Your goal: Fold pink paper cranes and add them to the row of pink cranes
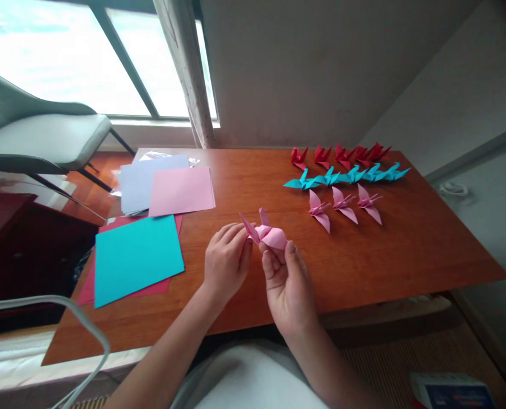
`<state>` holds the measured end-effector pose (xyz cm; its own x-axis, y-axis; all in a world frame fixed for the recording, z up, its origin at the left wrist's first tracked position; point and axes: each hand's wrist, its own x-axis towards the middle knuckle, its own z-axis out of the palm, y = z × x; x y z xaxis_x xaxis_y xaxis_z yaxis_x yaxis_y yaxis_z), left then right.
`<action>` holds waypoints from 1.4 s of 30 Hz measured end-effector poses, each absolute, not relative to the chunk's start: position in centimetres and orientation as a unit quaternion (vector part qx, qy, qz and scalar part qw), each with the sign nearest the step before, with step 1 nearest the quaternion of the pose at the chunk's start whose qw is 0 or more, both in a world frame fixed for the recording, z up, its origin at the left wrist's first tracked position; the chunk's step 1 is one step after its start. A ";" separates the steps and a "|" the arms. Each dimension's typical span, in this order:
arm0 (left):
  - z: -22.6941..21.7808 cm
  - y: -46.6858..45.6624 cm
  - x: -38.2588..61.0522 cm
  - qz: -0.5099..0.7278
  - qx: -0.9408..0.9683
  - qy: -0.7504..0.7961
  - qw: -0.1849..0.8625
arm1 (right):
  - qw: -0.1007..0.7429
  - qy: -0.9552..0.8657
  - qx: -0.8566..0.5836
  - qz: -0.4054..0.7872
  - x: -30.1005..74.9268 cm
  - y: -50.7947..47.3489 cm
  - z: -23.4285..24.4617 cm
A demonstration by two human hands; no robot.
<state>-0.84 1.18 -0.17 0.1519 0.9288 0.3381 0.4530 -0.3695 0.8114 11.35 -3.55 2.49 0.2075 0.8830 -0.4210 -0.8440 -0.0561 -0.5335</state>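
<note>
Between my two hands a pink origami crane (272, 237) is held above the near part of the wooden table. My left hand (226, 255) pinches its left side, where a pointed flap stands up. The fingertips of my right hand (290, 284) grip the rounded right wing from below and the side. Another narrow point rises from the crane's middle. Right of my hands, three finished pink cranes (344, 204) lie in a row on the table. Behind them stand a row of several blue cranes (351, 175) and a row of several red cranes (342, 155).
On the table's (244, 307) left lie blue sheets (137, 255) over red sheets (87, 287), with pink sheets (182, 190) and pale lilac sheets (134, 187) behind. A chair (48, 139) stands by the window. A white cable-like tube (88, 326) curves at lower left.
</note>
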 end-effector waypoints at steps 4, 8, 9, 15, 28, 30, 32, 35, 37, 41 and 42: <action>0.3 1.3 -0.8 0.462 0.565 0.499 0.467 | 0.674 -0.085 -0.373 0.632 11.2 -4.3 2.0; 0.8 1.5 -0.7 0.443 0.509 0.472 0.567 | 0.633 -0.174 -0.384 0.649 11.7 -4.9 1.2; 0.9 1.5 -0.7 0.437 0.495 0.464 0.590 | 0.622 -0.199 -0.385 0.652 11.9 -5.0 1.1; 1.5 1.2 -0.5 0.393 0.418 0.414 0.707 | 0.595 -0.293 -0.381 0.644 12.3 -5.3 1.8; 1.2 1.6 -0.7 0.397 0.401 0.401 0.721 | 0.571 -0.369 -0.419 0.602 13.6 -4.6 0.6; 1.3 1.8 -0.7 0.413 0.431 0.420 0.683 | 0.585 -0.364 -0.428 0.585 14.4 -4.1 0.3; 1.3 1.9 -0.7 0.413 0.458 0.424 0.664 | 0.593 -0.346 -0.455 0.568 15.2 -3.4 0.3; 1.2 1.8 -0.6 0.421 0.493 0.423 0.633 | 0.579 -0.340 -0.490 0.556 16.0 -2.1 0.5; 0.9 1.7 -0.7 0.424 0.542 0.432 0.583 | 0.561 -0.348 -0.495 0.564 16.2 -1.4 0.7; 0.2 1.5 -1.0 0.410 0.628 0.452 0.484 | 0.543 -0.352 -0.477 0.594 16.0 -0.7 1.1; 0.1 1.5 -1.0 0.404 0.640 0.451 0.473 | 0.542 -0.355 -0.473 0.597 15.9 -0.6 1.1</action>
<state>-1.00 1.48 0.10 0.2661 0.9597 0.0901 0.1955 -0.1453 0.9699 15.90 -0.62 1.15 0.0346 0.9831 -0.1795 -0.3124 -0.1600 -0.9364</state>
